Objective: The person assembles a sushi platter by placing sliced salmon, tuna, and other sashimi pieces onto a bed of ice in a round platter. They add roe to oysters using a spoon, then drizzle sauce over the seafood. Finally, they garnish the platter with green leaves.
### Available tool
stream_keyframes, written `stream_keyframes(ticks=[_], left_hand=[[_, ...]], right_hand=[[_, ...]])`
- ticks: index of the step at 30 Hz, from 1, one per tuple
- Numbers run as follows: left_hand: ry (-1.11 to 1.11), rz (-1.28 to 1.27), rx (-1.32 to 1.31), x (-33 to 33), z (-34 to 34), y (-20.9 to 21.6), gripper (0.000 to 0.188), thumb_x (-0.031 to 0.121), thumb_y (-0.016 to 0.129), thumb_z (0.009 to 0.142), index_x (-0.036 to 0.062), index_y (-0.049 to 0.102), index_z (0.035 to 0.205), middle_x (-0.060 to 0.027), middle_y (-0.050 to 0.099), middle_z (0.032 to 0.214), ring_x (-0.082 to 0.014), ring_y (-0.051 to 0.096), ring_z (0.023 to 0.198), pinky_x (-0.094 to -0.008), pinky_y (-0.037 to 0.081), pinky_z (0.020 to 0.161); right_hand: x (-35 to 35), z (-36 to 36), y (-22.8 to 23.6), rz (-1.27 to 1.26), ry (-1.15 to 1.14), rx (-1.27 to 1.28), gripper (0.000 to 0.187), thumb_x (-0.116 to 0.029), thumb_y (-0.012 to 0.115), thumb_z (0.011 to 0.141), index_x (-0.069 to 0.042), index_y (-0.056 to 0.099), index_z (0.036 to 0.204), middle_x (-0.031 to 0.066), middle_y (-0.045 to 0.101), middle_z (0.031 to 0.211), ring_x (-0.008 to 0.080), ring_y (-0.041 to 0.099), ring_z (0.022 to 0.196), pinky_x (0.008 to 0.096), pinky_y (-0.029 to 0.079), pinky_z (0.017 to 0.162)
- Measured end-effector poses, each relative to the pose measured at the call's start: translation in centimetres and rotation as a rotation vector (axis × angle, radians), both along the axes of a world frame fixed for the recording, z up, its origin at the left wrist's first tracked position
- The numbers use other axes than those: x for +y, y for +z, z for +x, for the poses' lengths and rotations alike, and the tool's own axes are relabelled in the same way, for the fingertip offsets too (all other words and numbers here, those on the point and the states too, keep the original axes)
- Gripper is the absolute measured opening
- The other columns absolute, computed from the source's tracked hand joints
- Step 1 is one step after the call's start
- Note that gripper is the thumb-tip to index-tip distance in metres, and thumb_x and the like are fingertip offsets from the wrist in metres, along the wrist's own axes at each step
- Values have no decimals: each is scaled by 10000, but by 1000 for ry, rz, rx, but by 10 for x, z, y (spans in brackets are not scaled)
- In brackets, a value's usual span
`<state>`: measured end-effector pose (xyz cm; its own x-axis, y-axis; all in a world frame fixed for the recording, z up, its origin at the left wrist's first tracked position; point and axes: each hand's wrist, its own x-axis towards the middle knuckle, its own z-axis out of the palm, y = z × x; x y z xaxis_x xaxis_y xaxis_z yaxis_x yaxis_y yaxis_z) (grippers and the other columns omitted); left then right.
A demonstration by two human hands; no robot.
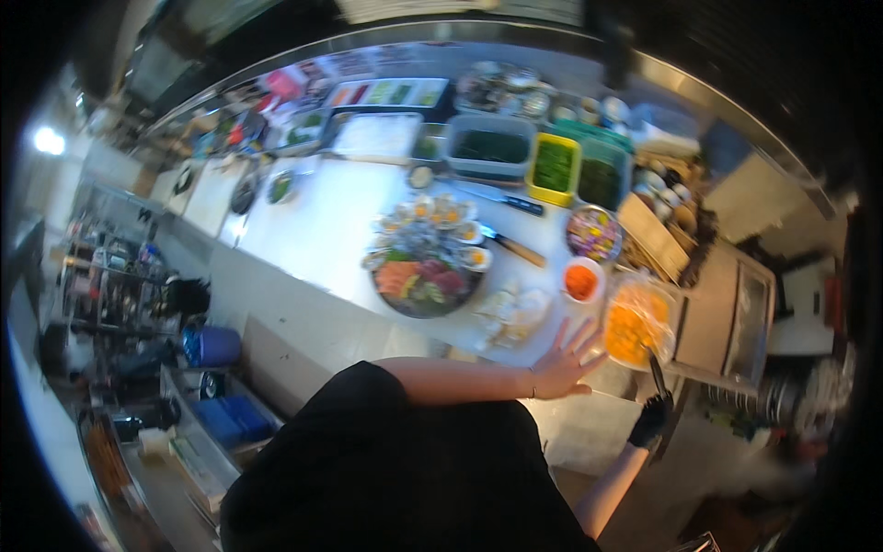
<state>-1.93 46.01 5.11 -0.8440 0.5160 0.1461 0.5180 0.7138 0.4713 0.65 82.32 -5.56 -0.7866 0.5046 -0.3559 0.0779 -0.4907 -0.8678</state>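
My left hand [563, 364], bare, reaches across to the right with its fingers spread, at the table's near edge beside the orange tub. My right hand [653, 420] wears a black glove and is closed around a dark, slim utensil [656, 373]; whether it is a spoon or tongs I cannot tell. The utensil's far end dips into a tub of orange pieces [633, 324] with clear film at its rim. Left of my left hand lie several pale oyster shells [510, 317]. Farther left, a round platter [418, 299] bears sliced raw fish and topped oysters.
A white bowl of orange roe [581, 280] and a bowl of petals [593, 234] stand beyond the tub. Two knives, one wooden-handled [520, 251] and one dark-handled [524, 205], lie on the white worktop [322, 230]. A yellow tub of greens [555, 166] sits behind.
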Motion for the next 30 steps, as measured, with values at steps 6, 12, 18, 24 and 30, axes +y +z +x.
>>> stream_keyframes(ticks=[6, 12, 18, 24, 30], left_hand=[[-11, 238, -132, -108, 46, 35, 462, 371, 791, 932, 164, 681, 1331, -174, 463, 1572, -456, 311, 1559, -666, 302, 1229], [564, 483, 214, -313, 24, 62, 210, 112, 819, 840, 99, 743, 1035, -114, 725, 1118, -341, 680, 1051, -476, 523, 979], [1088, 312, -134, -483, -1, 19, 523, 429, 881, 806, 123, 661, 1170, -115, 694, 1015, -293, 685, 969, -433, 552, 857], [1002, 346, -249, -507, -12, -12, 582, 505, 891, 769, 109, 617, 1096, -114, 691, 973, -311, 696, 865, -446, 564, 765], [1037, 362, -236, -502, -13, -5, 487, 398, 830, 782, 94, 574, 1063, -135, 685, 1003, -365, 694, 887, -485, 560, 769]], right_hand=[[-44, 3, 63, -156, 70, 155, 357, -238, 577, 1122, -22, 619, 1404, 29, 625, 899, 113, 588, 769, 264, 473, 673], [-212, -21, 137, -99, 357, 462, 368, -199, 566, 1118, 37, 624, 1395, 47, 673, 1000, 120, 608, 849, 283, 477, 711], [-424, -40, 166, -233, 488, 198, 284, -235, 633, 1073, 2, 703, 1212, 33, 657, 869, 128, 576, 731, 284, 451, 651], [-549, -51, 141, -121, 613, 65, 292, -239, 627, 1061, -35, 715, 1250, 87, 759, 1058, 203, 737, 936, 350, 601, 836], [-581, -54, 127, -10, 543, -38, 267, -209, 623, 1069, -2, 746, 1184, 90, 749, 984, 199, 741, 850, 343, 619, 779]])
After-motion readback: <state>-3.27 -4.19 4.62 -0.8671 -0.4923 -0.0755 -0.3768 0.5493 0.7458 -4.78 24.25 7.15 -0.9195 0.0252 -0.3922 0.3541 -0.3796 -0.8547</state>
